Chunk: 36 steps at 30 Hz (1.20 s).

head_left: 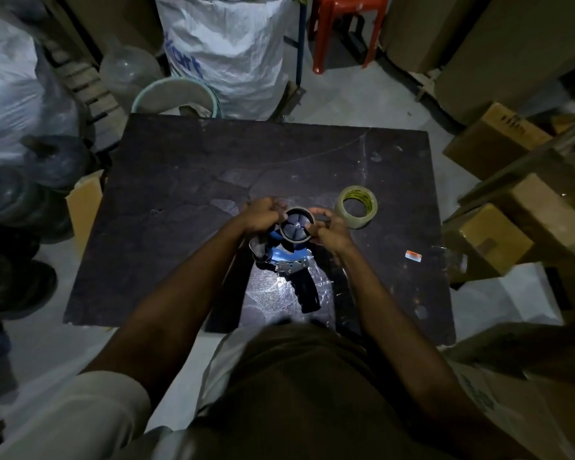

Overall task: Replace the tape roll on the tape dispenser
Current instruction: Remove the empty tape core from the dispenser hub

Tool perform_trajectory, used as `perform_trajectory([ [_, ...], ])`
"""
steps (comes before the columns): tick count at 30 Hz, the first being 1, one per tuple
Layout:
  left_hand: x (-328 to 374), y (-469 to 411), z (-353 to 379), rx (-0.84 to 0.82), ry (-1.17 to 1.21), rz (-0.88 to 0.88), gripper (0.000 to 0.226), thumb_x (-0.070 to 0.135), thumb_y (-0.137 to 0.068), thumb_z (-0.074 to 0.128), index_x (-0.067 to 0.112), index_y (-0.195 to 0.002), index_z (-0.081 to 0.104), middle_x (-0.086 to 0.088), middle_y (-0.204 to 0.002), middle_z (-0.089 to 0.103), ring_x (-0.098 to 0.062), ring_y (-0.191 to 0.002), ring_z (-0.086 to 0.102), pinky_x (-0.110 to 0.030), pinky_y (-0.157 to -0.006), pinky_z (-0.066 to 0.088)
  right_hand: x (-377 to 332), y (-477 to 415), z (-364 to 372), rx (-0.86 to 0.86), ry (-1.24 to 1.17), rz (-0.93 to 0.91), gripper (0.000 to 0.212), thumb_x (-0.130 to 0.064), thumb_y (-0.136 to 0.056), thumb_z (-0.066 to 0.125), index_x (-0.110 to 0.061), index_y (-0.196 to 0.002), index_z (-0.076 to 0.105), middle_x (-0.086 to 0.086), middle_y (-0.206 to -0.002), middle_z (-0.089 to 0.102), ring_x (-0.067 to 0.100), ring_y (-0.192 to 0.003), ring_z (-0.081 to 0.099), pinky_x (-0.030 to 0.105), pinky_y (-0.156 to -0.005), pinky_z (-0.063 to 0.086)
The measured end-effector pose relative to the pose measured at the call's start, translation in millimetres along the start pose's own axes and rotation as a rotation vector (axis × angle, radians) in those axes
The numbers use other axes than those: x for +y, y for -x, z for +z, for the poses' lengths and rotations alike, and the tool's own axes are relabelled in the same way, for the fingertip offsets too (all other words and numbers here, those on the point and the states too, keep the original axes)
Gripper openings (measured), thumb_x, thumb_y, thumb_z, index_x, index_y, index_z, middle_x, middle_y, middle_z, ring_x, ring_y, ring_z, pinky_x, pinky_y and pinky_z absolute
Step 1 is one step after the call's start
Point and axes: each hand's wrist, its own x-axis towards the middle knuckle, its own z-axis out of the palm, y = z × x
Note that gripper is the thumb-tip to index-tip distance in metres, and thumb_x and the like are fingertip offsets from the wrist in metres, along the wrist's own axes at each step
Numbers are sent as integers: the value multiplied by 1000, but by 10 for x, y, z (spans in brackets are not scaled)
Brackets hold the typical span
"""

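Cardboard boxes point(498, 141) crowd the right side of this dim storeroom, with a tall white sack point(226, 51) and a red plastic stool point(346, 24) at the back and a pale bucket point(176, 97) just behind the dark worktop point(180, 180). Over the near middle of that worktop the person holds a tape dispenser point(289, 257), blue in the body with a black handle pointing back toward them. Its black hub carries a thin, nearly bare ring, the old roll point(296, 239). The left hand point(263, 215) has its grip clenched at the left edge of that ring; the right hand point(329, 229) pinches the right edge, fingers curled tight. A fresh tape roll point(356, 207), clear with a yellow-printed core, lies flat on the worktop just right of the right hand, not touching it. Farther right sits a small orange-and-white label point(413, 256).
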Motion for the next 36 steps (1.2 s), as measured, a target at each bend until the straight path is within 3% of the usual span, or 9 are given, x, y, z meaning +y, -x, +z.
perform_trajectory([
  [2,30,29,-56,-11,-74,28,32,9,-91,67,9,-123,68,-1,-112,69,-14,-98,66,-8,-68,44,-18,24,-11,-12,-20,7,40,5,-95,67,-4,-133,58,15,-117,69,27,-99,69,33,-73,64],
  [4,3,30,-105,-9,-137,58,26,11,-91,69,9,-117,72,1,-105,71,-4,-81,64,-3,-61,42,-21,34,-20,-26,-24,16,38,1,-95,69,-6,-132,61,8,-114,69,23,-97,69,36,-76,63],
  [7,-85,9,-138,-3,-146,32,24,18,-86,76,11,-109,77,-2,-103,77,-5,-79,66,-14,-66,46,-12,48,-17,-49,-25,45,36,0,-93,71,-8,-127,64,6,-106,70,23,-95,69,44,-80,61],
  [13,-219,111,-53,-76,-143,-5,20,23,-82,80,8,-96,79,6,-79,73,1,-70,63,-22,-74,47,99,61,46,-3,70,72,27,4,-88,75,-8,-112,69,13,-93,69,24,-78,68,39,-59,61],
  [15,-292,139,-18,-80,-93,-18,22,23,-83,79,5,-95,79,5,-77,74,1,-66,65,-23,-73,48,143,59,46,-16,91,82,27,4,-87,77,-11,-108,70,14,-95,70,22,-74,69,41,-63,62],
  [20,-369,226,-9,-58,3,-28,28,25,-82,79,2,-97,78,-9,-91,78,-18,-84,72,-34,-82,53,161,66,56,15,150,79,26,1,-83,80,-19,-99,73,12,-94,75,25,-82,72,49,-74,64],
  [24,-367,284,2,-37,16,-16,26,21,-82,79,0,-97,77,-10,-91,78,-17,-81,71,-35,-82,55,152,29,124,94,297,22,32,-2,-72,88,-25,-91,75,7,-83,76,18,-73,71,37,-76,63],
  [30,-343,338,45,32,2,-20,22,21,-80,81,5,-95,79,-1,-83,77,-3,-69,68,-15,-63,52,96,76,155,153,371,14,29,-10,-71,91,-22,-95,77,4,-80,74,14,-70,67,26,-69,54],
  [36,-351,401,40,52,52,-12,15,11,-84,77,1,-95,77,-1,-75,72,8,-52,63,-7,-51,46,157,94,264,227,403,-8,27,-18,-68,93,-31,-81,73,4,-90,80,23,-87,76,40,-83,63],
])
